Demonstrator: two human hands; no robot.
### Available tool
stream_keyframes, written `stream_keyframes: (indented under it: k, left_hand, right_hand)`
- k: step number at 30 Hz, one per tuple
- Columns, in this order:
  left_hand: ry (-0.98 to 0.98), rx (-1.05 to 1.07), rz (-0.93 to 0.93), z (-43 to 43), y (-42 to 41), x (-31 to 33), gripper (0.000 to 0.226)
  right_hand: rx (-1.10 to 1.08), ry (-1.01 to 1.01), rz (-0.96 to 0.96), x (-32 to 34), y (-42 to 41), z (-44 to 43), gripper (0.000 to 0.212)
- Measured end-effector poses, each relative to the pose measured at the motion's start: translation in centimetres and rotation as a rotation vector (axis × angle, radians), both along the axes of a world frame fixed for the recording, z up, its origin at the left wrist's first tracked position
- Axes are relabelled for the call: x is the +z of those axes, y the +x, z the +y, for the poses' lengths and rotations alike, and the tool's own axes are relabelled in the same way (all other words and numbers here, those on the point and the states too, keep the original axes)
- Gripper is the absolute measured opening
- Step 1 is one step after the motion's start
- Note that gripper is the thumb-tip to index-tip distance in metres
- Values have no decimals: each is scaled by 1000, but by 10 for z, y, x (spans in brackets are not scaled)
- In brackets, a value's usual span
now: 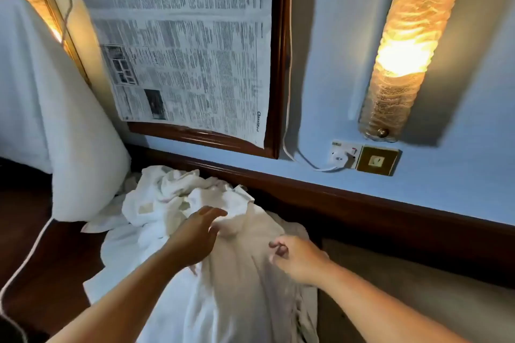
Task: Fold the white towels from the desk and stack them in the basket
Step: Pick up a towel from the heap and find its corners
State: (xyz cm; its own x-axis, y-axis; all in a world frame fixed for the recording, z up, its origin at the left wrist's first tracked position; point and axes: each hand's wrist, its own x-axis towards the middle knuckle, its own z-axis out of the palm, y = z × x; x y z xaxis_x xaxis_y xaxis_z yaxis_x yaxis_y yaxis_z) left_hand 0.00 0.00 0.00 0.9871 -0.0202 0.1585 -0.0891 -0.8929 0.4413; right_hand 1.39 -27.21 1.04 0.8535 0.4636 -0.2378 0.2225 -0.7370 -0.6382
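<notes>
Dark wooden desk (64,264) carries white towels (167,195) — rumpled.

Spread towel (245,301) runs off the bottom edge. Print on newspaper (189,44) too small to read. Hold of right hand (299,259) on towel unclear.

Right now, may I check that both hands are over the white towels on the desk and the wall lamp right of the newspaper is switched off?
Not quite: the wall lamp is lit, glowing yellow in the head view. The rest holds: the left hand and the right hand are over the white towels on the desk, and the lamp hangs right of the newspaper.
</notes>
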Motion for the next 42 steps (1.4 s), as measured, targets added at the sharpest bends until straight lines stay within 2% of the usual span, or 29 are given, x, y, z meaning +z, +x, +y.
stream_keyframes:
  k: [4,7,10,16,19,22,25,29,33,37,38,42]
  left_hand:
    - [-34,-129,36,33,13,2,36]
    - [-57,-236,45,38,20,10,38]
    - [-112,-332,40,30,32,19,41]
    - [-280,-458,128,-12,54,40,55]
    - [-233,-582,196,-36,53,62,62]
    - [-105,-704,261,-69,39,78,70]
    - [-65,-738,300,-107,21,77,72]
    - [111,-712,177,-158,7,78,42]
    - [244,-677,51,-196,-14,86,19]
    - [201,-660,36,-230,-34,94,11]
    - [174,-659,41,-241,-40,94,18]
    - [-6,-694,182,-291,-67,100,81]
  right_hand:
    - [-155,66,18,-23,-13,60,45]
    - [-234,98,-14,-28,-13,83,32]
    - [-272,130,-48,-22,-14,92,26]
    - [-569,374,18,-3,-29,70,24]
    - [-675,416,-1,20,-39,45,28]
    - [-639,454,-70,51,-59,14,27]
    - [-590,427,-97,77,-84,-22,26]
    - [-570,181,-203,105,-111,-80,30]
    - [-592,-101,-380,137,-138,-145,23]
    - [-638,-116,-594,168,-169,-193,24]
    - [-636,-120,-672,174,-178,-203,25]
    - [-536,-134,-1002,184,-218,-238,31]
